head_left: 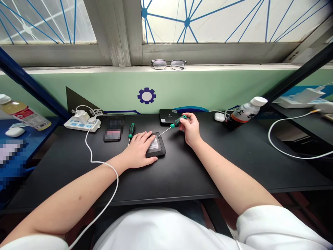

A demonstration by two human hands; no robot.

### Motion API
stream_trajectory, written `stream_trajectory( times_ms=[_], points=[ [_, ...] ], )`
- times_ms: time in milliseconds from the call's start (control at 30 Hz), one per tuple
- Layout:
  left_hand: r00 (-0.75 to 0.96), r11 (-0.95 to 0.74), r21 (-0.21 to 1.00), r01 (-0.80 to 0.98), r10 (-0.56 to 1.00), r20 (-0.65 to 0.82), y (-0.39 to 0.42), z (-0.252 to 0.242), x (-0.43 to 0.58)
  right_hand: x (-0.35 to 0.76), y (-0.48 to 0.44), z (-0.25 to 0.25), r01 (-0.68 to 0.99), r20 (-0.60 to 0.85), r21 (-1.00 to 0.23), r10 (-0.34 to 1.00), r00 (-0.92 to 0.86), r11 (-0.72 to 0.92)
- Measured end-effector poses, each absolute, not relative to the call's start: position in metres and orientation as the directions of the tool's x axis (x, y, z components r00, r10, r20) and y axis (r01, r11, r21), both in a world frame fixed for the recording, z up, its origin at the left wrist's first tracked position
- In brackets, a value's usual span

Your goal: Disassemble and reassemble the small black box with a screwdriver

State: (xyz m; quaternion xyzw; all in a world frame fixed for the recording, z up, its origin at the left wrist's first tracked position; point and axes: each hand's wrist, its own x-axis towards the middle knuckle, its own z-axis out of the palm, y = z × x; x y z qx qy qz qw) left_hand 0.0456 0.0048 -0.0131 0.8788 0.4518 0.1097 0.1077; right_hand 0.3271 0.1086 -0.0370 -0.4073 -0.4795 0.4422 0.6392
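My left hand (139, 150) lies flat on a small black device (156, 148) with a pale label, fingers spread over its left side, holding it down on the black desk (182, 166). My right hand (190, 129) is closed round the green handle of a thin screwdriver (174, 123). Its metal shaft slants down to the left and its tip meets the top of the device. A second green-handled screwdriver (131, 131) lies on the desk just beyond my left hand.
A black box (169, 117) lies behind the device. At the back left are a white power strip (82, 122) with a cable, and a blurred dark object (113, 127). A bottle (244, 113) and white earbud case (219, 116) are on the right. Glasses (168, 64) rest on the sill.
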Motion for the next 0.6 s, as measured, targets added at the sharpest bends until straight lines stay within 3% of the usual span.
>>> stream_trajectory(
  times_ms=[600],
  points=[
    [0.567,-0.565,0.293,0.771,0.819,0.087,0.0046,-0.0128,0.0451,0.3287,0.1080,-0.0357,-0.176,0.266,-0.943,0.958,0.112,0.282]
  ],
)
